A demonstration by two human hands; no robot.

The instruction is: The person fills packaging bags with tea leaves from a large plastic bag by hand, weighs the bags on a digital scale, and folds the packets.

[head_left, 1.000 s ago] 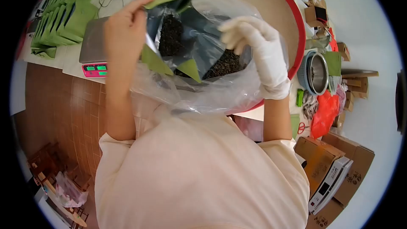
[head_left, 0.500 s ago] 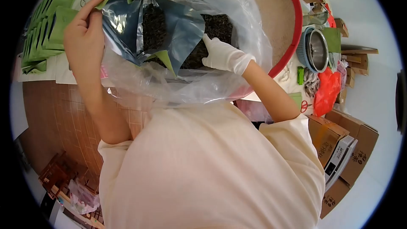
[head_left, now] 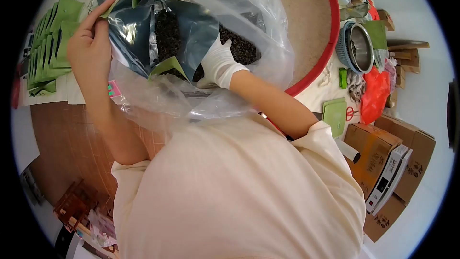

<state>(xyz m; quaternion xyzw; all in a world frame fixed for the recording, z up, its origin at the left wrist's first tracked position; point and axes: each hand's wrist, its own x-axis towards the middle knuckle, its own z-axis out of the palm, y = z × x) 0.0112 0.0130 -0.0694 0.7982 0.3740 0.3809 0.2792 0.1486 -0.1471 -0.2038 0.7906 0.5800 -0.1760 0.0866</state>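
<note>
My bare left hand pinches the left edge of a green pouch with a shiny dark foil lining. The pouch's mouth gapes wide, and dark dried leaves, like tea, show inside it. Beneath and around it spreads a large clear plastic bag holding more of the same leaves. My right hand, in a white glove, is against the pouch's right side among the leaves. Its thumb points up; the other fingers are largely hidden, so their grip cannot be made out.
Several green pouches stand in rows at the left. A red-rimmed round tray lies beneath the bag. To the right are a steel bowl in a blue basket, a red bag, red scissors, flat green pouches and cardboard boxes.
My gloved right hand has moved left and slightly down from the leaves to the pouch's right side. My left hand still holds the pouch edge, shifted a little left.
</note>
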